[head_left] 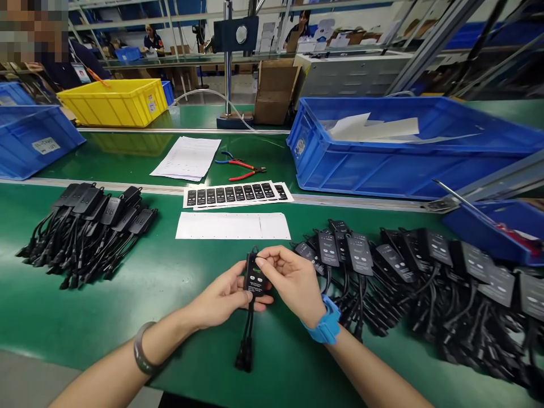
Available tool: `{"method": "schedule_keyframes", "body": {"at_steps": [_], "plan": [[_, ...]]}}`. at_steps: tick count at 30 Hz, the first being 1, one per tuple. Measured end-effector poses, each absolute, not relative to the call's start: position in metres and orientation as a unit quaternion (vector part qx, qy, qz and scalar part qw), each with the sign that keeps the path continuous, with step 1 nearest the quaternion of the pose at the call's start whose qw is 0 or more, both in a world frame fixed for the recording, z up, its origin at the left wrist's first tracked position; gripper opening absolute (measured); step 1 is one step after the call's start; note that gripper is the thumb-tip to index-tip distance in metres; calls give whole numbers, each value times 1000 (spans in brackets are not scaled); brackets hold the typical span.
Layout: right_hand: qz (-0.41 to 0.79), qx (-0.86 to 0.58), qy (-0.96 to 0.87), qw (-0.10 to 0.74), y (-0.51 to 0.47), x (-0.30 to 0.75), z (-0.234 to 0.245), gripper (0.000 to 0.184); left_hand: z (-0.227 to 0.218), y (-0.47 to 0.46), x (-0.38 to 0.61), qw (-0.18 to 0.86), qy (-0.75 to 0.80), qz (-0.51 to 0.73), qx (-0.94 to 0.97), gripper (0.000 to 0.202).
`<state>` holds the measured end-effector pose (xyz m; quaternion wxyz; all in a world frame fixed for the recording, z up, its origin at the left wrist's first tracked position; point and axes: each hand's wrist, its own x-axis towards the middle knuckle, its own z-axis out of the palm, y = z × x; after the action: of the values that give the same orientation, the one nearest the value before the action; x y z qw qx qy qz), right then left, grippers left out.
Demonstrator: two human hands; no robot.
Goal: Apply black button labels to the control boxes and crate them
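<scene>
Below the blank strip (232, 225), the left hand (219, 300) clasped the box (255, 280); light pressure likely suited the pinching right hand (295, 283).

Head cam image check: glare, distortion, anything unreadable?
Head view: glossy green bench mirrors the yellow bin; wide-angle stretch seems to elongate the large blue bin toward the right edge; a pixelated patch masks the upper-left corner; the black device in the left hand looks fairly sharp, though its smallest print is unreadable.
</scene>
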<state>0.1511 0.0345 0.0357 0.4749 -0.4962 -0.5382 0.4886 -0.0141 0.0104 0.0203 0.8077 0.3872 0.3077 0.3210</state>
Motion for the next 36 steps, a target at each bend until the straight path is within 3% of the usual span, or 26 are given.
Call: {"method": "schedule_keyframes", "body": {"at_steps": [16,21,24,28,33,36], "plan": [[451,-517,-548,478,32,153,31,19,19,6,-12,760,324,322,461,51],[425,-532,-570,460,37,159,24,40,20,7,-14,777,310,335,433,46],[467,-512,-588,416,37,158,18,50,21,12,-15,792,318,351,385,45],[533,-448,-627,349,31,154,16,77,22,18,-15,776,342,398,350,43],[538,-431,-625,367,27,149,13,55,19,15,-13,719,404,380,419,45],[515,-451,-623,379,26,145,10,54,15,11,-11,695,420,375,448,49]]}}
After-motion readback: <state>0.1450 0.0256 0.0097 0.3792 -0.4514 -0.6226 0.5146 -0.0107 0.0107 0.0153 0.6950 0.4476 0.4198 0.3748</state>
